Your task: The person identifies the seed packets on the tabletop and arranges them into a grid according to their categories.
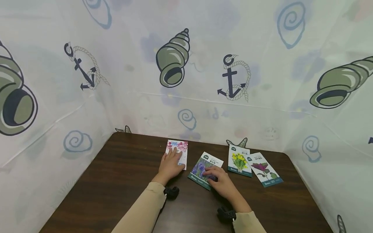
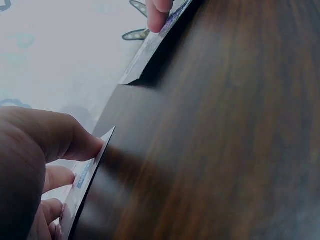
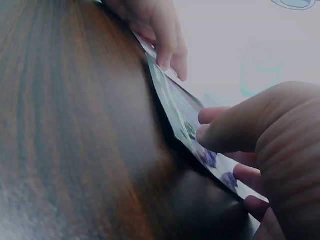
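Note:
Under my left hand lies a seed packet with pink blossoms. The spread fingers rest on its face, and in the left wrist view the thumb touches it near a corner. To the right, a seed packet with purple lavender-like flowers lies tilted on the table. My right hand touches its printed face with loosely bent fingertips. The right wrist view shows the thumb and fingers along this lavender packet, whose near edge stands slightly off the tabletop.
Farther right lie a seed packet with yellow flowers and one with a dark purple flower, their edges meeting. All are on a dark wooden table. A white cloth printed with shells and anchors hangs around the table's back and sides.

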A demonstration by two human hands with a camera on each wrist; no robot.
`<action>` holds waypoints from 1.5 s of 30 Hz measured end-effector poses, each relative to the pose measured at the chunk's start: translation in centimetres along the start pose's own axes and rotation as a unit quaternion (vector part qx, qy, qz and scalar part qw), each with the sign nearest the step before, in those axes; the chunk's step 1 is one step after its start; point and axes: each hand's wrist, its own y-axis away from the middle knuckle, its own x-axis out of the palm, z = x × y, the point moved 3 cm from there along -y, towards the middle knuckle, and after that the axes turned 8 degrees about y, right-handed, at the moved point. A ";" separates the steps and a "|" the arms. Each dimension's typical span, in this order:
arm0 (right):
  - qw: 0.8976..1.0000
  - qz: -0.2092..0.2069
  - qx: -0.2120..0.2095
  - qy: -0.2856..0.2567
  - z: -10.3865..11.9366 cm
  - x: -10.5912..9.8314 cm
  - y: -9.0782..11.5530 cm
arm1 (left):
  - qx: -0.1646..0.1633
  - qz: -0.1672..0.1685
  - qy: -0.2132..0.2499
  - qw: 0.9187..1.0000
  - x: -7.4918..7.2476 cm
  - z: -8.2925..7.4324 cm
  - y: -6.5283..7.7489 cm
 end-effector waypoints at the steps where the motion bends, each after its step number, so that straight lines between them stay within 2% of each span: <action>1: 1.000 0.003 0.003 -0.003 -0.1 0.0 0.0 | 0.000 0.003 -0.004 1.000 0.0 0.0 -0.1; 6: 1.000 0.007 0.025 -0.006 -0.4 -0.3 -0.2 | -0.002 0.005 -0.012 1.000 0.3 0.0 -0.5; 11: 0.999 0.017 0.037 -0.011 -0.5 -0.2 -0.3 | -0.001 0.001 -0.011 1.000 0.0 -0.2 -0.3; 14: 0.999 0.018 0.030 0.000 -0.4 -0.1 -0.3 | -0.003 0.003 -0.016 1.000 -0.1 -0.2 0.0; 21: 0.999 -0.016 0.001 0.037 -0.1 0.2 -0.4 | -0.007 0.006 -0.030 0.999 -0.1 0.0 0.0; 25: 0.999 0.004 0.001 0.039 -0.1 0.3 -0.5 | -0.007 0.005 -0.040 0.999 -0.3 -0.1 0.0; 29: 1.000 0.013 -0.003 0.018 -0.2 0.1 -0.4 | 0.000 0.003 -0.035 0.999 -0.3 -0.3 0.2; 36: 1.000 0.022 0.019 -0.006 -0.4 0.2 -0.6 | 0.002 0.006 -0.040 0.999 -0.1 -0.2 -0.1; 41: 0.999 0.048 0.004 -0.002 0.0 0.4 -0.7 | -0.009 0.007 -0.042 0.999 -0.4 -0.1 0.1; 45: 0.999 0.053 0.002 -0.004 0.2 0.3 -0.4 | -0.005 0.010 -0.035 0.999 -0.4 -0.2 0.4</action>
